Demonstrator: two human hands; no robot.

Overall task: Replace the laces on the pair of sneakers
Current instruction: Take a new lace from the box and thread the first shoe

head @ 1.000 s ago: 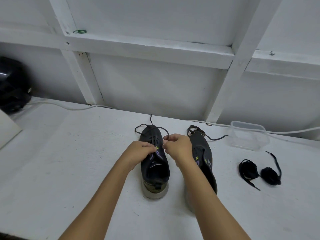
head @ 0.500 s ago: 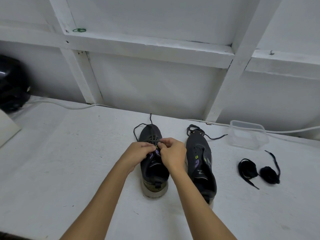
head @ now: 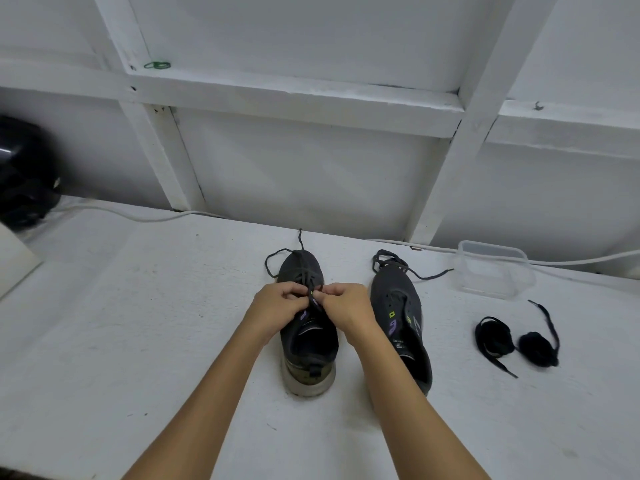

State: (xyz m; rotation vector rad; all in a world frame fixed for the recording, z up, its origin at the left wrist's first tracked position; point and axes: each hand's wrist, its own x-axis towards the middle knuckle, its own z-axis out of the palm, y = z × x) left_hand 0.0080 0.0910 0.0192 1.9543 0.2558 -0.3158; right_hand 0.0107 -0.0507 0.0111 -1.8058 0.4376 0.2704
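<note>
Two bare forearms, no sleeves, bare hands

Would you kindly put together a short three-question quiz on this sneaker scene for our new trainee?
1. True or false: both hands are working at the lace of the left sneaker.
2. Multiple choice: where do the two black lace bundles lie? A) inside the clear container B) on the table, right of the right sneaker C) on the wall ledge
3. Fill in: the clear plastic container stands at the back of the table, to the ____ of the right sneaker.

Key
1. True: the left hand and right hand pinch the lace over its tongue.
2. B
3. right
</note>
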